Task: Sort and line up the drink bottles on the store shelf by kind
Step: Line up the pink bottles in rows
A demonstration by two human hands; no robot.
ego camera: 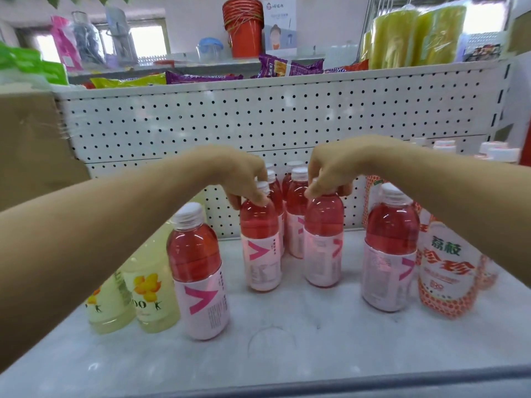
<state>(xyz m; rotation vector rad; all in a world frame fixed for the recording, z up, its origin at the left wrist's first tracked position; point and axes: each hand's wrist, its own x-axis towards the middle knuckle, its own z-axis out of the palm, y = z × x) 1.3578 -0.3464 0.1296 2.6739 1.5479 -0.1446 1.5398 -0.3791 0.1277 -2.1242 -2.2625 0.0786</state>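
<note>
Mostly white-capped pink-drink bottles (198,271), pale yellow bottles (155,297) alongside.

A white perforated back panel (287,116) is being lit evenly, daylight is being let in through bright windows (146,41) beyond it, and snack packets (201,77), stacked red buckets (244,27) and yellow wrapped bundles (413,35) are being carried on the upper ledge (218,62).

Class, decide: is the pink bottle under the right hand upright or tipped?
Upright: the pink bottle stands on its base, gripped by the right hand.
</note>
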